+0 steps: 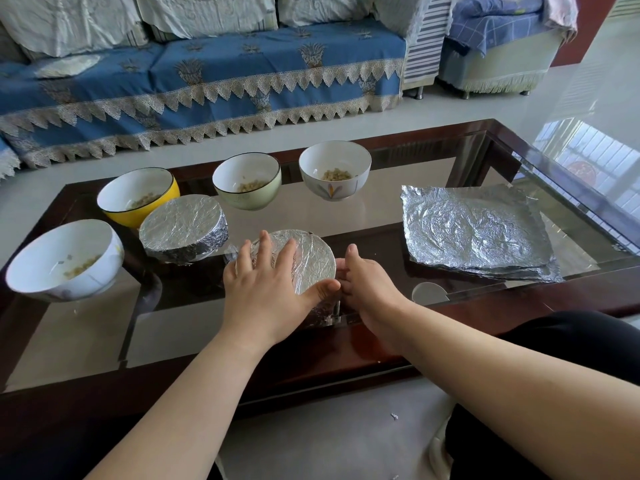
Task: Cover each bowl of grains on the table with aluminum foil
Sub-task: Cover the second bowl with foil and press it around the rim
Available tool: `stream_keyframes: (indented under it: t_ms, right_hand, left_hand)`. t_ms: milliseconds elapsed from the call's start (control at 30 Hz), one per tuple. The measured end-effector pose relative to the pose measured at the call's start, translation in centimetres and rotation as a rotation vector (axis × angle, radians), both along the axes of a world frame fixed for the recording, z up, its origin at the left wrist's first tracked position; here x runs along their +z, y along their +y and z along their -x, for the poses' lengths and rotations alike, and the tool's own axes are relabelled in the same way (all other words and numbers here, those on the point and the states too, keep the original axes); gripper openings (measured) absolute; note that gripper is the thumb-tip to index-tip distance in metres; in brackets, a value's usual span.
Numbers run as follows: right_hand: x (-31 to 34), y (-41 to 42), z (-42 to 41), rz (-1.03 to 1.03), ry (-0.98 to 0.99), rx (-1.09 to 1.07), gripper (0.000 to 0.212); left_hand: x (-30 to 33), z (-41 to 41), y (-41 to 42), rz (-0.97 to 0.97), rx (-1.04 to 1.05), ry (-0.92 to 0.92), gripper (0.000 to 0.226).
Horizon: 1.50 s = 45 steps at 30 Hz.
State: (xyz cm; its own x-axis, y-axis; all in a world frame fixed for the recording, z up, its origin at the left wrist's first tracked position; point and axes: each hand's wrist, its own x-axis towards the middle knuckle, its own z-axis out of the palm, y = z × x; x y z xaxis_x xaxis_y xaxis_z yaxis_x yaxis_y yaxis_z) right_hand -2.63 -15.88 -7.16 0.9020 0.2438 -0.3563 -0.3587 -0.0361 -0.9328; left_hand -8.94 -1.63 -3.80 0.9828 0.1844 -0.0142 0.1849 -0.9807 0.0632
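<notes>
Two bowls are already under foil, and the second of them, the near bowl [304, 261], is being finished right now at the near middle of the glass table [398, 216]. It is pinned from above by the left hand [266, 289], fingers spread flat across the foil top and thumb laid along the near rim, holding nothing. At its right side the foil skirt is being pressed in by the right hand [367, 289], fingers curled toward the bowl wall; whether the foil is pinched or only pushed cannot be told. Just far-left of it stands the other wrapped bowl [183, 226], tightly covered. Four bowls of grains are left open: the white bowl [65, 261] at near left, the yellow bowl [138, 195], the pale green bowl [247, 181] and the flowered white bowl [334, 171] along the far side. For the next move, a fresh sheet must be peeled singly from the foil stack [478, 230] at right and centred over an open bowl.
</notes>
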Motion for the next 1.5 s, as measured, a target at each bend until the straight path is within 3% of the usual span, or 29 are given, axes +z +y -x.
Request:
stream_keyframes:
  t_ms: [100, 333, 433, 633, 833, 933, 1000, 1167, 1333, 1500]
  right_hand:
    - [-0.2, 0.0, 0.1, -0.025, 0.021, 0.013, 0.055]
    - [-0.2, -0.1, 0.2, -0.12, 0.088, 0.009, 0.054]
    - [-0.3, 0.1, -0.2, -0.12, 0.104, 0.001, 0.043]
    - [-0.4, 0.2, -1.0, -0.122, 0.166, -0.007, 0.052]
    - [-1.1, 0.2, -0.2, -0.044, 0.002, 0.008, 0.047]
    - [-1.3, 0.3, 0.3, 0.02, -0.097, -0.048, 0.052]
    - [-1.4, 0.3, 0.4, 0.032, -0.096, -0.075, 0.06]
    - [-1.2, -0.5, 1.9, 0.054, -0.294, 0.023, 0.042]
    - [-1.2, -0.7, 3.0, 0.043, -0.445, 0.003, 0.025]
    - [-1.3, -0.5, 2.8, -0.006, -0.399, -0.018, 0.024]
  left_hand:
    - [0.0, -0.1, 0.0, -0.005, -0.004, 0.002, 0.12]
    - [-0.1, -0.1, 0.1, -0.013, -0.006, 0.012, 0.118]
    - [0.0, -0.1, 0.0, -0.012, -0.006, 0.008, 0.12]
    - [0.5, 0.0, -0.2, 0.017, 0.042, 0.029, 0.13]
    - [2.4, 0.5, 0.0, 0.189, 0.05, 0.112, 0.112]
    - [3.7, 1.5, 0.5, 0.144, 0.021, 0.153, 0.104]
    - [4.1, 1.9, 1.0, 0.059, 0.011, 0.163, 0.105]
    - [3.3, 2.1, 2.0, -0.054, -0.032, 0.169, 0.117]
    - [1.6, 1.6, 1.5, 0.051, -0.125, 0.256, 0.141]
    - [1.1, 1.6, 1.3, 0.046, -0.109, 0.227, 0.139]
